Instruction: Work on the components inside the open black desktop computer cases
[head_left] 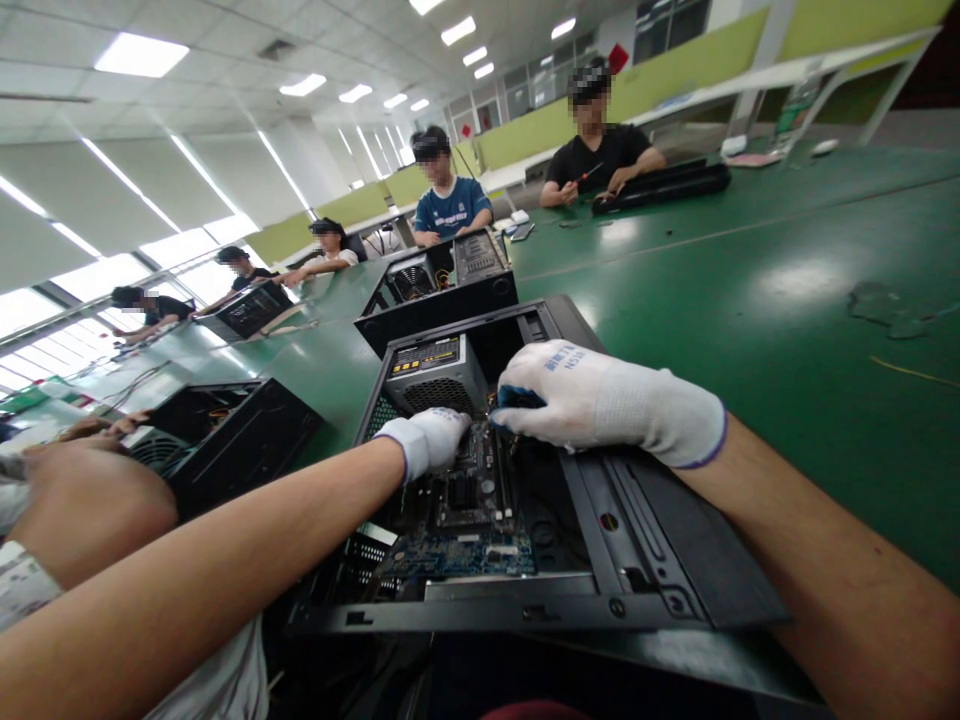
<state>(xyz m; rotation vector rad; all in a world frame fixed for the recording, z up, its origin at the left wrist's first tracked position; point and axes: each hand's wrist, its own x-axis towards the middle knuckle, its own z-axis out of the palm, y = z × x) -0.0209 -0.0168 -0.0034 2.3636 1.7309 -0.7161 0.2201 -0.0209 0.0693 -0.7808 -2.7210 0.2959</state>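
**My white-gloved left hand (431, 440) and white-gloved right hand (562, 395) inside an open black metal computer case (600, 530)**

My left fingers bend down together at the far end of a dark rectangular circuit board (480, 490); their tips are hidden, so I cannot tell whether they grip anything. Just beside them, my right fingers curl inward with the thumb beneath, showing a dark blue palm coating. I cannot tell what, if anything, is pinched there.

The board lies inside the case, with a bluish strip along its near edge. A grey metal box-shaped power supply (439, 385) with a yellow-marked black label sits in the case's far left corner, just beyond my left fingertips. The case lies on its side by the near edge of the green tabletop (735, 260).

Directly beyond stands another open black case with a fan (442, 312). To my left, a co-worker's bare arm (97, 500) reaches toward an open black case with a round grille (240, 450).

At the tabletop's far edge sits a person in a blue printed T-shirt (452, 208). Right of them, a person in a black shirt (611, 155) holds a red-handled screwdriver (585, 178) near a long black housing (664, 187).
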